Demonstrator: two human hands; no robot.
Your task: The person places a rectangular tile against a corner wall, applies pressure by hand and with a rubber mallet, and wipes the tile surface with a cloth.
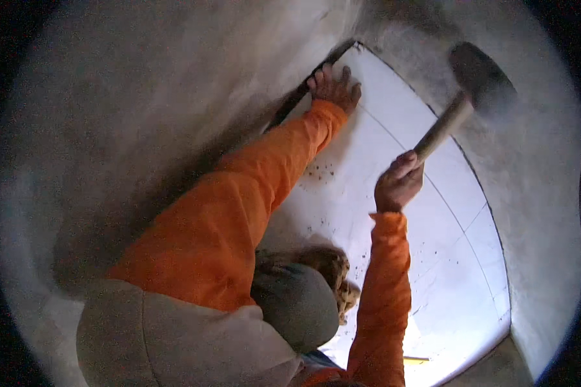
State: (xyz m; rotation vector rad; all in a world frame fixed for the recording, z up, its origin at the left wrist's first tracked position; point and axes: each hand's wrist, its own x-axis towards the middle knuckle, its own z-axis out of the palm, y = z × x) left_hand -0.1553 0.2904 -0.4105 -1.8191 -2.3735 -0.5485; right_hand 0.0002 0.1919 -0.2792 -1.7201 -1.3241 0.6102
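My left hand lies flat with fingers spread on the white floor tiles, close to their far left edge. A dark gap runs between that edge and the grey wall. In my right hand is a rubber mallet, its wooden handle gripped near the lower end. The black mallet head is raised up and to the right, apart from the tiles. Both forearms wear orange sleeves.
Grey plastered walls close in on the left and right. Small dark crumbs are scattered over the tiles. My bent knee is at the lower middle, beside a brown crumpled item. A thin yellow object lies near the bottom.
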